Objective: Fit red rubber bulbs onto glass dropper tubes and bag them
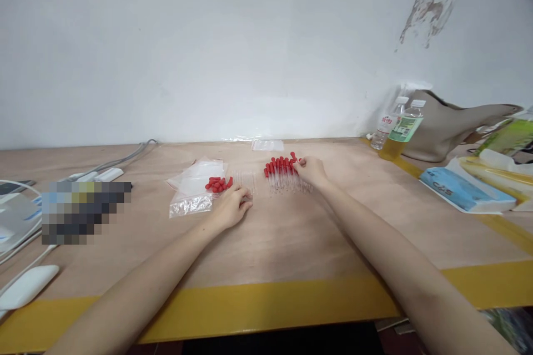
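Just right of a small pile of red rubber bulbs (217, 184), my left hand (234, 205) rests low over the table with its fingers bent together. Its fingertips are by the lower ends of several thin clear glass tubes (245, 177) lying side by side. Whatever those fingers hold, if anything, is hidden. My right hand (311, 171) pinches a red-capped dropper at the right end of a row of droppers (281, 166). The row lies with red bulbs away from me and clear tubes towards me.
Clear plastic bags (191, 206) lie left of the bulbs. Cables and a white adapter (109, 175) are at the left. Two drink bottles (402, 132), a grey-brown container (433, 127) and a blue tissue pack (466, 189) stand or lie at the right. Yellow tape (270, 310) covers the front edge.
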`<state>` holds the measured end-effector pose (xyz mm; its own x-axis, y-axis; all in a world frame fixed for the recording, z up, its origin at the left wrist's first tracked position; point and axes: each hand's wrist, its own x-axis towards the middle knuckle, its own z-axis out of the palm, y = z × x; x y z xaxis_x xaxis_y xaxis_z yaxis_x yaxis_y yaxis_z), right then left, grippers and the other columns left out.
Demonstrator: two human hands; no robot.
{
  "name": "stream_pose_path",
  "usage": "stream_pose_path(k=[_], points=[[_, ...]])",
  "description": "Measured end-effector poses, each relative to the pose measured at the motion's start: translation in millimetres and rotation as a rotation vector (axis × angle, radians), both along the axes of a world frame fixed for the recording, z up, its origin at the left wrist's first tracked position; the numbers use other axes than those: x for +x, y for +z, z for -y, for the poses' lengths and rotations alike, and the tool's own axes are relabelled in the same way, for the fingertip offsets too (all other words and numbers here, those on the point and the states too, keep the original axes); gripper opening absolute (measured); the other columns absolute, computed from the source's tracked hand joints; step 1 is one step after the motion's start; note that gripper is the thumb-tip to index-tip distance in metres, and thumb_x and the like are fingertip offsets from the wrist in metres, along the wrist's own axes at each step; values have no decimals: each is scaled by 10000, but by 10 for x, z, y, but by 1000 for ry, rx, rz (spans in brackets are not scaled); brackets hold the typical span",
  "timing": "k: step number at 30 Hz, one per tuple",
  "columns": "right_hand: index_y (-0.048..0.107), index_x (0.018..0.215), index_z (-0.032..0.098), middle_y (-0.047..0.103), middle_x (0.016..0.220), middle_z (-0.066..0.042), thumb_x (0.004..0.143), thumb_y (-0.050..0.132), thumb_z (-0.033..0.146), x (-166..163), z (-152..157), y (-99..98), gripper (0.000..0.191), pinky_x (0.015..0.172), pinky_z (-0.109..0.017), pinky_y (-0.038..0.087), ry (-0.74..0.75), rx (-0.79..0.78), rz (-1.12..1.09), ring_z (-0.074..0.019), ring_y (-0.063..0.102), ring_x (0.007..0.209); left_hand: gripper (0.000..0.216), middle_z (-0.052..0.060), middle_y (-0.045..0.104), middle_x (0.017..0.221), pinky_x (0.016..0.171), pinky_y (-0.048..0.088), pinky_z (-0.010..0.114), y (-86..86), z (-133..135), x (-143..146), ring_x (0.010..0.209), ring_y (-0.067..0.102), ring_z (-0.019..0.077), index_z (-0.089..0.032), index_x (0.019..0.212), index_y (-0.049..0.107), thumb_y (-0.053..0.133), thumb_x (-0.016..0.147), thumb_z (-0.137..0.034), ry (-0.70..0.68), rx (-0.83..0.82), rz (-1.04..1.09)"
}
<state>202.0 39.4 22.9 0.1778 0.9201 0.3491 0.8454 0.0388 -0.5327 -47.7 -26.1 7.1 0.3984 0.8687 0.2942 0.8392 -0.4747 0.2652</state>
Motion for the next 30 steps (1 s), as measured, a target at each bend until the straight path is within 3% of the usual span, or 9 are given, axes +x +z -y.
stream_pose_path(k=[4, 11, 18, 23, 30], points=[[590, 593, 153, 606, 613, -61, 737, 462, 256, -213, -80, -56, 219, 570, -222, 374, 5, -11, -1, -154, 560, 637, 86, 44, 537, 877, 670, 430, 270, 5, -18, -5, 760, 562, 165, -187, 809, 563, 511, 751, -224, 33, -27, 23], [612, 712, 121, 627, 740, -120, 741, 455, 219, -379, -175, -126, 187, 649, -271, 416, 3, -32, 21, -202, 583, 738, 205, 56, 602, 800, 626, 414, 285, 58, 29, -24, 738, 577, 202, -179, 816, 534, 574, 705, -346, 125, -40, -47], [590, 882, 154, 598, 942, -110, 748, 479, 310, -494, -60, -134, 234, 693, -302, 420, 9, -3, 47, -215, 559, 854, 74, 49, 637, 771, 611, 413, 268, 113, 60, -14, 732, 596, 198, -188, 746, 565, 535, 744, -255, 155, -149, -76], [634, 780, 192, 624, 880, -87, 737, 499, 397, -875, 75, -105, 249, 710, -317, 418, 181, -150, 131, -225, 561, 881, 168, 90, 623, 815, 679, 413, 316, 99, 8, -49, 810, 582, 242, -169, 760, 597, 472, 792, -277, 187, -41, -177], [627, 896, 99, 615, 933, -191, 737, 513, 256, -1207, 71, -63, 251, 675, -346, 436, 136, -265, 184, -273, 584, 870, 196, 112, 557, 959, 614, 412, 317, 77, -13, -76, 804, 566, 244, -157, 897, 511, 369, 839, -281, 296, 120, -204]])
